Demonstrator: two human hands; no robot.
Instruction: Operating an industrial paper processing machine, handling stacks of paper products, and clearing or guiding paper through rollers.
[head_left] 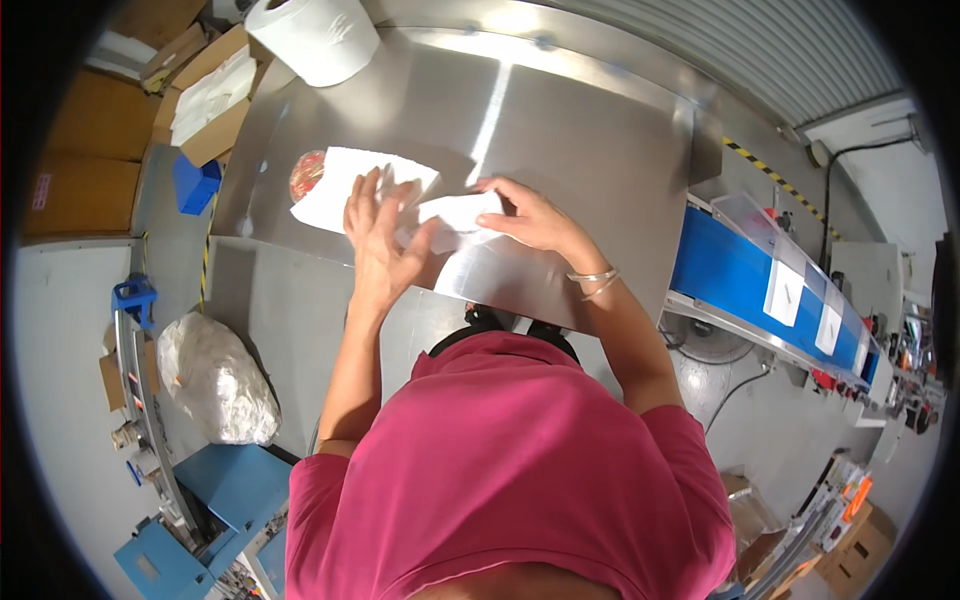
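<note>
A white folded sheet (pixel 458 213), which looks like paper or thin cloth, lies on the steel table (pixel 590 180) near its front edge. My right hand (pixel 535 218) pinches its right end between thumb and fingers. My left hand (pixel 380 235) hovers at its left end with the fingers spread, slightly blurred; whether it touches the sheet I cannot tell. Beyond the left hand a second, flatter white sheet (pixel 335 195) is spread out. Its left edge meets a round, red, shiny object (pixel 306 176), partly covered, whose kind I cannot make out.
A big white roll (pixel 315 45) stands at the table's far left, near an open carton (pixel 225 120) and a blue bin (pixel 195 185). To the right runs a blue conveyor belt (pixel 720 260) carrying white pouches (pixel 785 290). A stuffed clear bag (pixel 220 375) sits on the floor at left.
</note>
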